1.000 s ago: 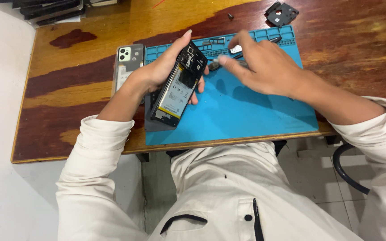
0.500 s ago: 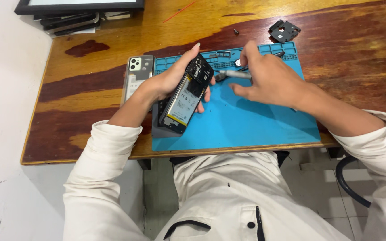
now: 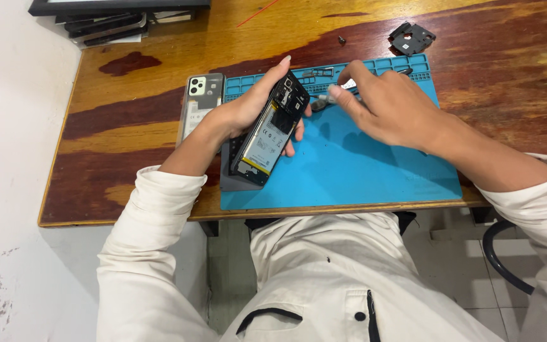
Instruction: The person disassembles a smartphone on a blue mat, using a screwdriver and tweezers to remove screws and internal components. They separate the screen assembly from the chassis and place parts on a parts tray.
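Observation:
My left hand (image 3: 242, 113) grips an opened smartphone (image 3: 268, 132), back cover off, its battery and black circuit board showing, tilted above the left part of a blue work mat (image 3: 362, 171). My right hand (image 3: 387, 107) hovers over the mat's upper edge, fingertips pinched on a small metal tool (image 3: 333, 95) next to the phone's top end. What exactly the fingers pinch is partly hidden.
A phone back cover with camera cutouts (image 3: 199, 101) lies on the wooden table (image 3: 128, 158) left of the mat. A grey slab (image 3: 230, 180) sits under the phone. A black plastic part (image 3: 413, 38) and a small screw (image 3: 342, 40) lie at the back. Dark frames (image 3: 109, 19) are stacked top left.
The view has shifted downward, so the table sits higher in the frame. My right hand has stayed at the phone's top end with the small tool; the left keeps holding the phone.

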{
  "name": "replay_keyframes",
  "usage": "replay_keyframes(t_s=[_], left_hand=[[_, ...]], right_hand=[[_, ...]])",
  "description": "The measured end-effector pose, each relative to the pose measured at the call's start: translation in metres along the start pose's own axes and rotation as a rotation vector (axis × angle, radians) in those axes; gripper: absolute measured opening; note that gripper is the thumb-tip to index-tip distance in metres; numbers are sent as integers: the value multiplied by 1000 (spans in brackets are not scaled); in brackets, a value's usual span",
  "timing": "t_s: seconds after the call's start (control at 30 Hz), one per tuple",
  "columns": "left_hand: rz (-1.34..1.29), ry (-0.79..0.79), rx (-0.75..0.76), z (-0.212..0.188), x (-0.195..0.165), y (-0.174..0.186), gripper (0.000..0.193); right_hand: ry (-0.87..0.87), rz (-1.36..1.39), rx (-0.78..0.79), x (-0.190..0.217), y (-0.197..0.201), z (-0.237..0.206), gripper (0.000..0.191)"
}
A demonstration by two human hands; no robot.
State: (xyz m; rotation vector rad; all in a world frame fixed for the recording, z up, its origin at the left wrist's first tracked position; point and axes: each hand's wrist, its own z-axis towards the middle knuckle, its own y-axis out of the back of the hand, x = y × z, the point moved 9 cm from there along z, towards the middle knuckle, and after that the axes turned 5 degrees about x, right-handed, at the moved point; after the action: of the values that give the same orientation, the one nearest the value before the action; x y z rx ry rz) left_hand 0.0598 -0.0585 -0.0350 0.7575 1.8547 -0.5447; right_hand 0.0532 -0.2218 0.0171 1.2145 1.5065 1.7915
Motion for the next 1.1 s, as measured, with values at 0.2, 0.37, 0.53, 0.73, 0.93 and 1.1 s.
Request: replay_keyframes(t_s=[0.2,0.37,0.53,0.73,0.93,1.1], left_hand=[[37,-2,-5,0,-1,0,95],[25,10,-7,0,0,-1,95],[44,17,-4,0,-1,-2,96],[57,16,-20,-3,-1,-2,96],[45,22,-21,-1,-1,-2,97],[76,29,-46,-1,0,1,96]], right_hand=[[216,53,-174,16,14,-2,77],[153,82,-109,6,6,-1,52],[245,92,-251,12,19,-9,61],[204,177,-269,7,27,-11,28],[218,111,-238,12,24,-11,27],[356,102,23,21,18,-11,24]])
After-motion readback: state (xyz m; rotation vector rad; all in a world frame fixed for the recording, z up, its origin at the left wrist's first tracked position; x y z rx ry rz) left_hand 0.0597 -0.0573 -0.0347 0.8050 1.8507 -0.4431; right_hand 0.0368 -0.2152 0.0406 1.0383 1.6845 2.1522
